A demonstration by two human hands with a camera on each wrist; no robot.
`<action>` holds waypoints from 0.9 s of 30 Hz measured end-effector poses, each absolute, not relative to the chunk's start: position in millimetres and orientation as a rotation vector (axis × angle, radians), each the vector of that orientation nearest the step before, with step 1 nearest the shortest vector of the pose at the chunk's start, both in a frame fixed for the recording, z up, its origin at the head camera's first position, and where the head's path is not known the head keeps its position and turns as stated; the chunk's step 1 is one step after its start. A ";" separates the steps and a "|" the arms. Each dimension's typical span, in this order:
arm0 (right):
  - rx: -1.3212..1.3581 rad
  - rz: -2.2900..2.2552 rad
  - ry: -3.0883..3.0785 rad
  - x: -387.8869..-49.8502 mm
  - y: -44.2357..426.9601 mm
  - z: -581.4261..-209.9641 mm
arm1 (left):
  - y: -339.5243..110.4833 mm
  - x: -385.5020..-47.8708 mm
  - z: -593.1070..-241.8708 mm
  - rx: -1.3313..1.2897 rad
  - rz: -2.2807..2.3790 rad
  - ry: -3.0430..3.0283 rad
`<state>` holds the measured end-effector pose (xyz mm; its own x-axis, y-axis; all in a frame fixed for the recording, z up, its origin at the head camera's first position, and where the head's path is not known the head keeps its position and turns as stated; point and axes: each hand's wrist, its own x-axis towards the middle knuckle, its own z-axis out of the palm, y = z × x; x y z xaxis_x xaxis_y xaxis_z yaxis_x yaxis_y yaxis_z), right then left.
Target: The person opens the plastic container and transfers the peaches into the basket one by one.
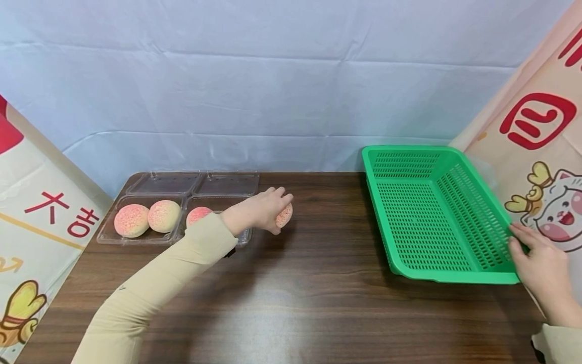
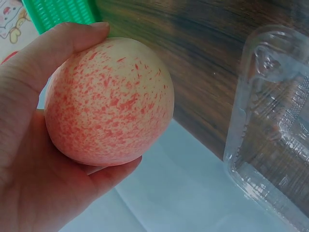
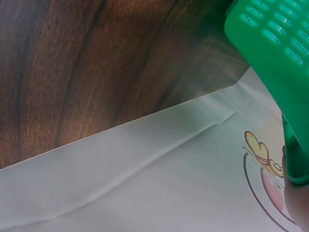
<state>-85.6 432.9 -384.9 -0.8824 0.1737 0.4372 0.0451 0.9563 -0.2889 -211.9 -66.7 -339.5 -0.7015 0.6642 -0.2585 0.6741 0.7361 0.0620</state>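
Observation:
My left hand (image 1: pixel 265 208) grips a round peach (image 2: pixel 113 101), pale yellow with red speckles, thumb on one side and fingers around the other. It is held just right of a clear plastic tray (image 1: pixel 226 186). Inside that tray a pink peach (image 1: pixel 198 215) is partly covered by my sleeve. Two more peaches (image 1: pixel 132 221) sit side by side in the left clear tray (image 1: pixel 156 184). Over on the right, my right hand (image 1: pixel 543 265) holds the near right rim of a green plastic basket (image 1: pixel 454 276). No peach shows inside the basket.
Dark brown wood tabletop (image 1: pixel 318 283) lies beneath everything. A pale cloth (image 1: pixel 291 101) hangs along its back edge. Printed cloths with red characters and cartoons (image 1: pixel 554 212) flank both sides, the right one close beside the basket.

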 end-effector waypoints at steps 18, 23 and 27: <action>-0.132 0.392 -2.604 -85.9 433.2 -384.8 | -58.2 -209.3 -337.8 1.062 -0.028 2.659; -0.130 0.391 -2.600 -85.8 433.4 -385.2 | -55.6 -209.4 -337.7 1.062 -0.024 2.655; -0.133 0.391 -2.596 -85.9 433.1 -384.9 | -53.6 -209.3 -337.0 1.065 -0.026 2.651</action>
